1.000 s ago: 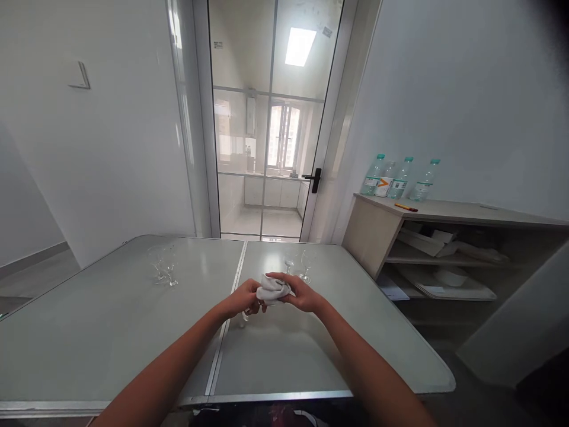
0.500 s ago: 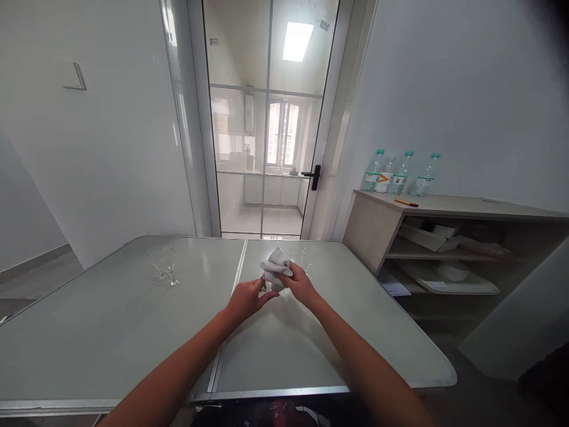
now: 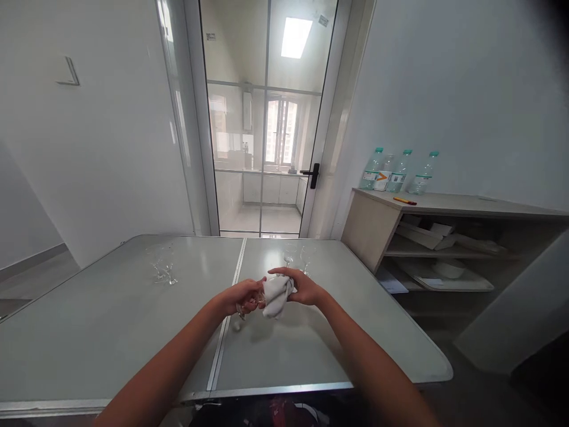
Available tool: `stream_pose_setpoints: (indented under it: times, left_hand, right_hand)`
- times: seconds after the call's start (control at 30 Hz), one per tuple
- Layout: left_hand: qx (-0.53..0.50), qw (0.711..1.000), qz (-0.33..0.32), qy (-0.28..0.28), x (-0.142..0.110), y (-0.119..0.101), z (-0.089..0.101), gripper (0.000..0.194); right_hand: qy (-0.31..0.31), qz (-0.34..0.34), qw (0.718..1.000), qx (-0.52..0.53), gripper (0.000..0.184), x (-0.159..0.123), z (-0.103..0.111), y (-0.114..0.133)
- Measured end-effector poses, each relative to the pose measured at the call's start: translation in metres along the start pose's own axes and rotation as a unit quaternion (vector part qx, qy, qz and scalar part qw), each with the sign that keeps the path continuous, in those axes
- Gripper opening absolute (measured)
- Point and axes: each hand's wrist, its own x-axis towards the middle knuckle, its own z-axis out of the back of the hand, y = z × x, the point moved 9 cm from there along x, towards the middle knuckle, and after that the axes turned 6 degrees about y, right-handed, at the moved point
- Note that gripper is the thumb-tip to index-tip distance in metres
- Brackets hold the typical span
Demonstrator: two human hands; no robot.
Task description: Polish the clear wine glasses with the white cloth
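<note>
Above the middle of the table, my left hand (image 3: 247, 296) is closed round the stem of a clear stemmed glass (image 3: 240, 311), tilted on its side with its foot toward the left. My right hand (image 3: 306, 287) is closed on a white cloth (image 3: 277, 294), which wraps the glass's bowl and hides most of it. Just beyond my right hand stand clear stemmed glasses (image 3: 306, 258) on the table. Farther left is another group of clear stemmed glasses (image 3: 165, 273), hard to make out one from another.
The grey-green table (image 3: 111, 332) has a metal seam (image 3: 219, 356) across it. A wooden shelf unit (image 3: 373, 228) at the right carries several plastic bottles (image 3: 397, 173) and an orange-yellow pen-like item (image 3: 404, 201). Behind the table is a glazed door (image 3: 262, 142) with a black handle (image 3: 314, 176).
Both hands have come slightly nearer to me. The glass has turned sideways, its foot now showing left of my left hand. My right hand has shifted right and opened wider round the cloth.
</note>
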Motion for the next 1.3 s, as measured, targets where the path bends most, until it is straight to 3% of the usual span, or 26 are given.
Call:
stream_pose_setpoints:
  times: [0.07,0.17,0.3,0.43,0.47,0.53,0.63,0.7,0.8,0.9,1.1,1.2,1.3]
  left_hand:
    - [-0.067,0.998,0.003,0.002,-0.002,0.0,0.002,0.057]
    - [-0.068,0.995,-0.054,-0.038,-0.002,-0.011,0.009,0.061]
    - [0.025,0.981,-0.147,-0.128,-0.004,-0.029,0.016,0.066]
    - [0.122,0.949,-0.214,-0.194,-0.011,-0.04,0.019,0.061]
    - [0.146,0.942,-0.221,-0.204,-0.013,-0.041,0.02,0.06]
    - [0.236,0.916,-0.234,-0.224,-0.017,-0.043,0.018,0.058]
    - [0.456,0.816,-0.258,-0.245,-0.025,-0.05,0.005,0.045]
    - [0.57,0.74,-0.26,-0.245,-0.027,-0.05,-0.003,0.034]
    - [0.643,0.675,-0.261,-0.251,-0.029,-0.047,-0.005,0.033]
    - [0.662,0.643,-0.283,-0.262,-0.032,-0.047,-0.007,0.042]
    - [0.672,0.596,-0.349,-0.266,-0.037,-0.048,-0.026,0.053]
    - [0.704,0.557,-0.366,-0.244,-0.035,-0.044,-0.039,0.059]
    - [0.702,0.564,-0.352,-0.255,-0.035,-0.045,-0.035,0.06]
  right_hand:
    - [-0.038,0.015,0.998,-0.057,0.058,-0.001,0.007,0.006]
    - [-0.126,0.02,0.987,-0.095,0.05,-0.003,0.017,0.006]
    - [-0.262,0.01,0.963,-0.066,0.036,-0.011,0.033,-0.002]
    - [-0.416,0.013,0.909,-0.021,0.033,-0.031,0.061,-0.008]
    - [-0.415,0.007,0.91,-0.013,0.033,-0.032,0.064,-0.012]
    - [-0.351,-0.012,0.936,-0.004,0.025,-0.023,0.06,-0.018]
    - [-0.183,-0.025,0.983,-0.018,0.014,-0.006,0.036,-0.017]
    - [-0.116,-0.022,0.992,-0.04,0.029,-0.002,0.025,-0.008]
    - [-0.095,-0.026,0.992,-0.082,0.059,-0.004,0.025,0.005]
    - [-0.088,-0.044,0.989,-0.11,0.059,-0.005,0.028,0.007]
    - [-0.06,-0.073,0.99,-0.108,0.032,0.0,0.014,-0.016]
    - [-0.034,-0.121,0.992,0.016,0.022,0.002,-0.003,-0.036]
    - [-0.048,-0.184,0.966,0.177,0.022,0.0,-0.018,-0.059]
